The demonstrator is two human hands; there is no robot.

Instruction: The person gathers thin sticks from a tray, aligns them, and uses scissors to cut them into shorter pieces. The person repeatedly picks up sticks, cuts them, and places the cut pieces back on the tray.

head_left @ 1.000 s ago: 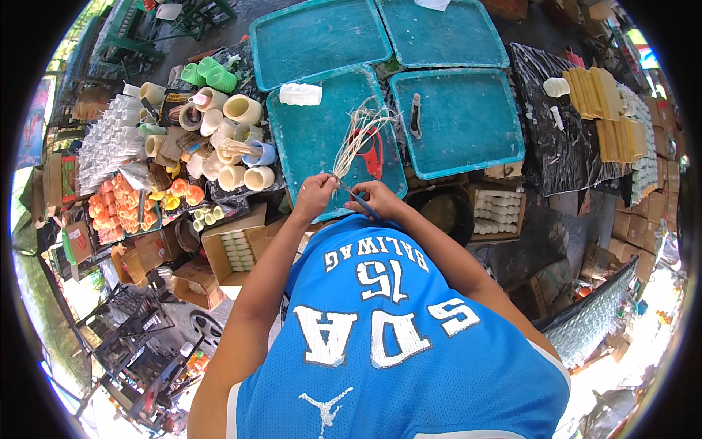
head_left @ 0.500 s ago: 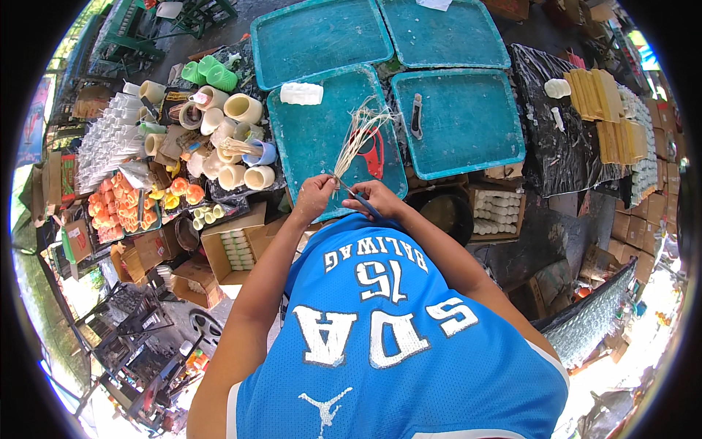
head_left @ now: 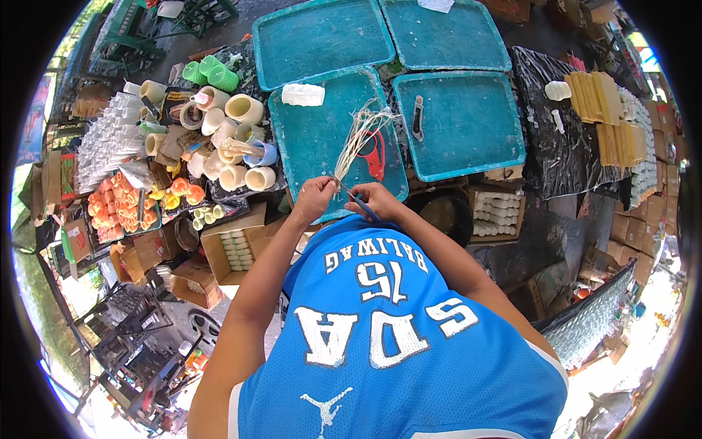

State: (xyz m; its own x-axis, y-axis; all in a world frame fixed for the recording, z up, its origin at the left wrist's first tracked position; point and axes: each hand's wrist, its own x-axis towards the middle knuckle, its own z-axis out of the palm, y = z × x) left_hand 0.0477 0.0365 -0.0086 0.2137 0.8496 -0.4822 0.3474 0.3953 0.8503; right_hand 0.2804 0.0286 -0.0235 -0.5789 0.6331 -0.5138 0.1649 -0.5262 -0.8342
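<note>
My left hand (head_left: 316, 197) is closed around the lower end of a bundle of pale wicks or strings (head_left: 354, 146), whose loose ends fan out upward over a teal tray (head_left: 303, 139). Close beside it, my right hand (head_left: 380, 200) grips a blue-handled tool (head_left: 364, 208), apparently scissors, its dark tip reaching the bundle's lower end. Fingers partly hide the tool, so I cannot tell whether its blades are closed. A red flat object (head_left: 375, 162) lies in the tray just behind the bundle. Farther back in it rests a white ribbed piece (head_left: 303, 94).
A utility knife (head_left: 417, 118) lies in the right-hand teal tray (head_left: 468, 135). Cream cylinders (head_left: 244, 108), white pieces (head_left: 110, 139) and orange pieces (head_left: 121, 205) crowd the left. Yellow slabs (head_left: 596, 95) are stacked at right. Below the trays are a dark round basin (head_left: 446, 216) and cardboard boxes (head_left: 232, 245).
Both hands stay at almost the same place with the bundle and the tool. My right fingers have shifted slightly around the blue handles; the view has moved a little.
</note>
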